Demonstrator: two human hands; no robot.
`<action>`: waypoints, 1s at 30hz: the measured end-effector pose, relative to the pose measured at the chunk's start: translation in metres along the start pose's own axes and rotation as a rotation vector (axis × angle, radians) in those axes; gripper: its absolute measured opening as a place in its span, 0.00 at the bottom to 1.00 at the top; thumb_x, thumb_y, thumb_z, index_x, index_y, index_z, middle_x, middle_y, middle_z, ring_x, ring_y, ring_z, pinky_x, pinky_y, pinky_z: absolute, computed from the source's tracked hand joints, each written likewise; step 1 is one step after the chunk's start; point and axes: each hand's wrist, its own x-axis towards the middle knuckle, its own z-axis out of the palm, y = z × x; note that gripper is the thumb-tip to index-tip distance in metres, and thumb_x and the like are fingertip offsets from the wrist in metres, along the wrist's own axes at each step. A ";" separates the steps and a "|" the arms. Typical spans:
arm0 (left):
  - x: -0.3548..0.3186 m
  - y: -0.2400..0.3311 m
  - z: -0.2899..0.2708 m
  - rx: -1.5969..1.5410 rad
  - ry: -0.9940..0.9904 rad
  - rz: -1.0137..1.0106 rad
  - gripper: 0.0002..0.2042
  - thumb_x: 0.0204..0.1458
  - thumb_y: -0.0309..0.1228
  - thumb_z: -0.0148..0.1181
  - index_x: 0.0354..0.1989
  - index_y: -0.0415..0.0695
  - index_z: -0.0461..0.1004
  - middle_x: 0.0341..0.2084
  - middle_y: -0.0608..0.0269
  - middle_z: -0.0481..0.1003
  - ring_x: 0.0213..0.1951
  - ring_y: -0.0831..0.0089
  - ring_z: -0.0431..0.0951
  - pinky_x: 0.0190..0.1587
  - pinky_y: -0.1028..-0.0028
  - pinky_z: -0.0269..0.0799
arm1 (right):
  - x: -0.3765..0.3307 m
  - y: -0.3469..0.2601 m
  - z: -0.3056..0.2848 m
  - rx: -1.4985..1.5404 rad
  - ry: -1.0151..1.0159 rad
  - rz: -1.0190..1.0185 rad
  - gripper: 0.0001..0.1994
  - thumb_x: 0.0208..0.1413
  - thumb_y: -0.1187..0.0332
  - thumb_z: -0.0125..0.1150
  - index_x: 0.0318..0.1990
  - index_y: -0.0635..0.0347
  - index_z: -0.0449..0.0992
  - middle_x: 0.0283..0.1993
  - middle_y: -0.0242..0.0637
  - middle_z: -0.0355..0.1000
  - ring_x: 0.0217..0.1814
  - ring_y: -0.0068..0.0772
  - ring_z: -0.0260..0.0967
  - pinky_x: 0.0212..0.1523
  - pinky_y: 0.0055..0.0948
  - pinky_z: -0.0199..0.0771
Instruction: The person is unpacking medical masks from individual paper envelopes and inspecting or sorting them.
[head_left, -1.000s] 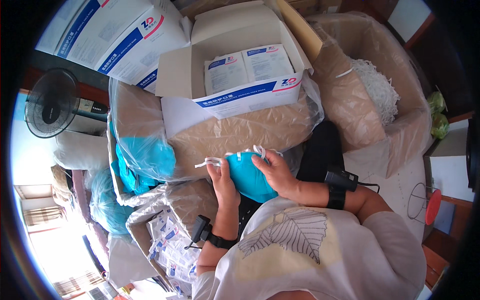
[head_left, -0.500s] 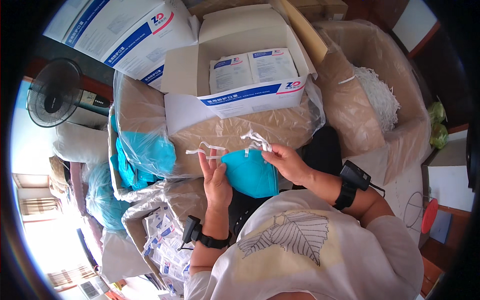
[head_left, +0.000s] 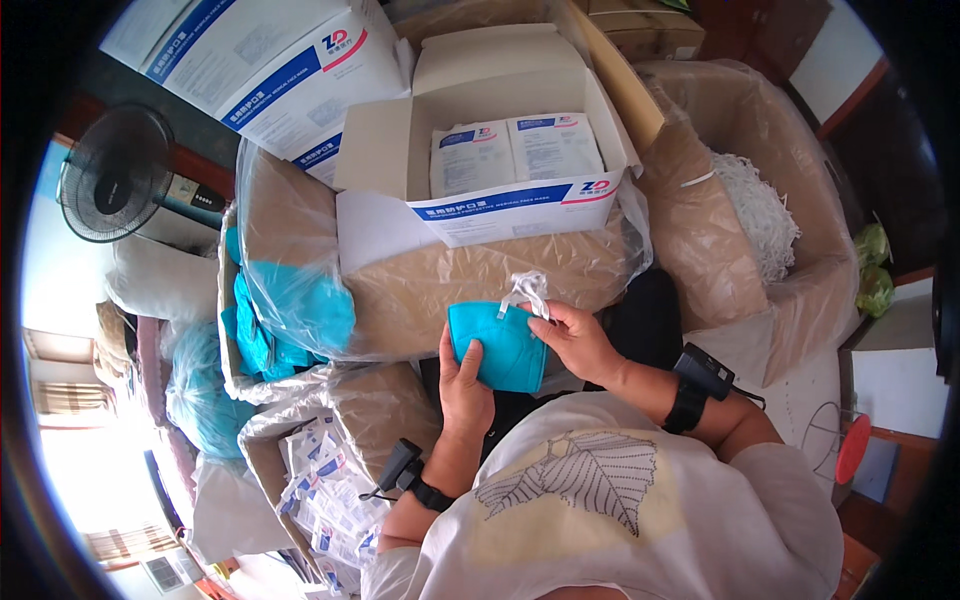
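Note:
Between my two hands is a folded turquoise face mask [head_left: 505,345], held in front of my body. My left hand [head_left: 464,385] grips its left edge, thumb across the front and fingers behind. At the upper right corner, my right hand [head_left: 572,338] pinches the mask. White ear loops [head_left: 529,291] are bunched above the top edge, next to my right fingertips. Beyond my hands stands an open white box [head_left: 530,215] with blue bands, and two stacks of white packets [head_left: 515,152] sit inside it.
Left is a plastic-lined carton with turquoise masks [head_left: 262,335]; below it, one with small white packets [head_left: 335,495]. On the right, a lined carton holds white cords [head_left: 757,215]. A black fan [head_left: 115,175] and stacked white boxes [head_left: 290,85] are at the upper left.
My left hand has let go of the left loop and closed on the mask's left edge. The loops are now gathered by my right fingers.

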 end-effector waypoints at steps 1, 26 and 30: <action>-0.001 0.002 0.002 -0.021 0.003 -0.014 0.24 0.53 0.24 0.46 0.59 0.44 0.49 0.50 0.59 0.61 0.50 0.69 0.63 0.53 0.67 0.60 | -0.001 0.000 0.003 0.006 0.026 -0.016 0.12 0.54 0.70 0.51 0.44 0.64 0.70 0.30 0.25 0.66 0.29 0.12 0.58 0.31 0.17 0.62; 0.014 0.014 0.004 1.098 -0.267 0.270 0.14 0.51 0.40 0.51 0.29 0.40 0.71 0.21 0.50 0.71 0.25 0.59 0.73 0.28 0.70 0.67 | 0.008 -0.034 0.007 0.943 -0.044 0.242 0.17 0.61 0.56 0.36 0.26 0.58 0.62 0.24 0.30 0.60 0.31 0.27 0.59 0.39 0.26 0.61; 0.021 0.043 -0.021 1.248 -0.340 0.421 0.11 0.49 0.37 0.54 0.26 0.40 0.71 0.20 0.52 0.70 0.22 0.62 0.72 0.25 0.71 0.66 | -0.005 -0.059 0.010 0.514 -0.233 0.025 0.17 0.61 0.58 0.36 0.23 0.58 0.58 0.20 0.27 0.53 0.25 0.21 0.54 0.33 0.25 0.58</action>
